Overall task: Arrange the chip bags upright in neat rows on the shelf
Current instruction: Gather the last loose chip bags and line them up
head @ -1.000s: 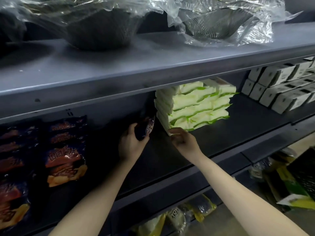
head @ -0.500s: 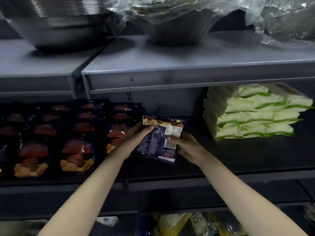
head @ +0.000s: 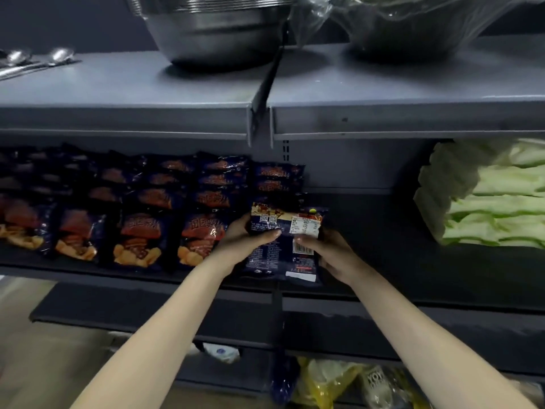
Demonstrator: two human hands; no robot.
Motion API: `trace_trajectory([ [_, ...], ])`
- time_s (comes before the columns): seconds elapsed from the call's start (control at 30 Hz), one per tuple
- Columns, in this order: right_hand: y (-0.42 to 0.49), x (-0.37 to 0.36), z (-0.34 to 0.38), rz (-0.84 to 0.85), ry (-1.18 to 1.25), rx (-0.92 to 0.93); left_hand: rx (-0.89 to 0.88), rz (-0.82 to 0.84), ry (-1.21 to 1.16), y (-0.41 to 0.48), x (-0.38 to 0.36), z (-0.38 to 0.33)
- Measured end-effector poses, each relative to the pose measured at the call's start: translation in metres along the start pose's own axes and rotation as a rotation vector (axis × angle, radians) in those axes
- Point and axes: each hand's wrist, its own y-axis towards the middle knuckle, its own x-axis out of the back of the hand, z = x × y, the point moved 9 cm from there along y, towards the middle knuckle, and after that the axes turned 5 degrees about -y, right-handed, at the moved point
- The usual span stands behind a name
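A dark blue chip bag (head: 283,246) stands upright near the front of the dark middle shelf (head: 383,261), its printed back with white labels facing me. My left hand (head: 244,240) grips its left edge, thumb across the bag. My right hand (head: 330,255) grips its right edge. To the left, several matching dark blue and orange chip bags (head: 138,228) stand in rows, fronts facing out. More bags (head: 277,175) of the same kind stand directly behind the held one.
Pale green and white packets (head: 486,202) are stacked at the right of the same shelf. Steel bowls (head: 218,28), one plastic-wrapped (head: 413,25), and spoons (head: 35,60) sit on the grey shelf above. Yellow bags (head: 324,382) lie below.
The view has swung left, bringing more bag rows into sight. Both hands have carried the bag from beside the green packets to the right end of the chip rows, now upright.
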Motion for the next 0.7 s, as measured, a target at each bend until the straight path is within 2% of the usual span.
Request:
trace_trajectory([
  [0.07,0.002,-0.010,0.001,0.086,0.058,-0.005,0.129,-0.010,-0.067,-0.007,0.009,0.012],
  [0.13,0.003,-0.011,0.010,0.067,0.055,0.045,0.288,0.044,-0.140,-0.015,0.017,0.026],
  [0.2,-0.002,0.005,0.029,-0.089,-0.157,0.237,0.369,0.115,-0.156,-0.019,0.024,0.033],
  [0.27,-0.014,0.011,0.049,-0.182,-0.489,0.459,0.438,0.159,-0.241,-0.025,0.024,0.038],
  [0.33,-0.023,-0.004,0.055,-0.108,-0.717,0.587,0.475,0.199,-0.364,-0.028,0.017,0.044],
  [0.4,-0.028,-0.011,0.057,-0.084,-0.737,0.671,0.481,0.194,-0.465,-0.028,0.013,0.049],
  [0.53,-0.037,-0.001,0.058,-0.177,-0.771,0.697,0.502,0.097,-0.680,-0.028,0.015,0.057],
  [0.63,-0.044,-0.014,0.043,-0.047,-0.842,0.554,0.497,0.182,-0.759,-0.029,0.005,0.047],
  [0.7,-0.046,-0.011,0.037,-0.076,-0.798,0.503,0.488,0.249,-0.747,-0.028,-0.004,0.040],
])
